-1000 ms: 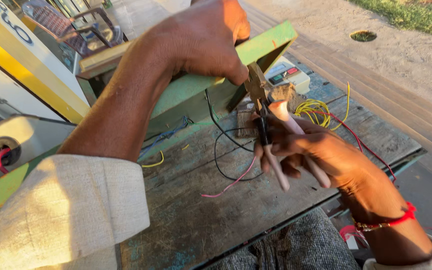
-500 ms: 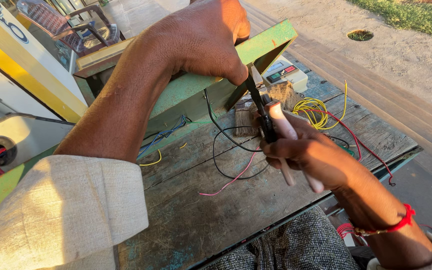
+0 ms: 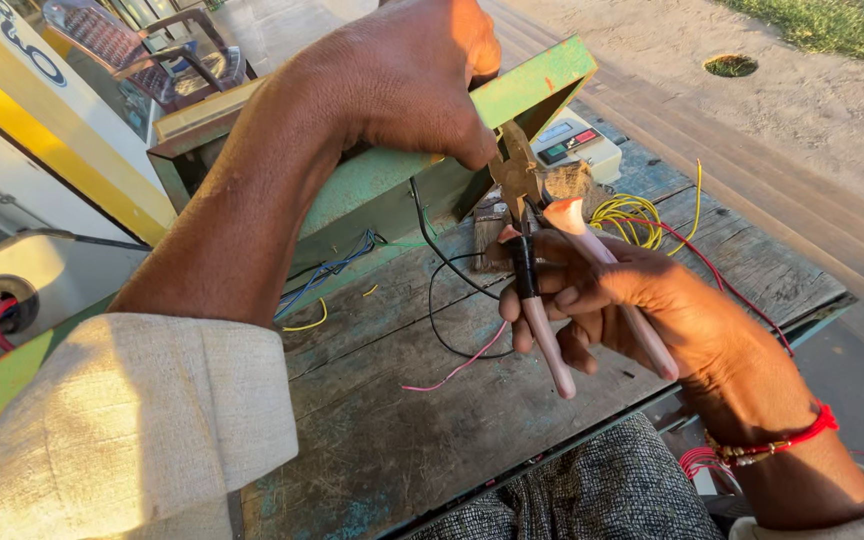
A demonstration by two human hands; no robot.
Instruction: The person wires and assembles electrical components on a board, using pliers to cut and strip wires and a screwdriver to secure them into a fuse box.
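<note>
Our right hand (image 3: 642, 310) has slid down the pink-handled pliers (image 3: 537, 260), still gripping them above the desk (image 3: 402, 420); our left hand (image 3: 422, 80) stays clenched on the green box (image 3: 532, 90).

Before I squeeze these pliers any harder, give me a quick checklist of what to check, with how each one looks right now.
1. Grip on the pliers: right hand wraps both pink handles. Ok.
2. Green metal frame steadied: left hand presses down on its top edge. Ok.
3. What the jaws bite on: the pliers head sits right under the left hand's fingers, and the spot is hidden. Cannot tell.
4. Fingers clear of the jaws: the left fingertips lie very close to the pliers head. Not ok.
5. Loose wires: the black wire and pink wire trail under the handles on the wooden board. Not ok.
</note>
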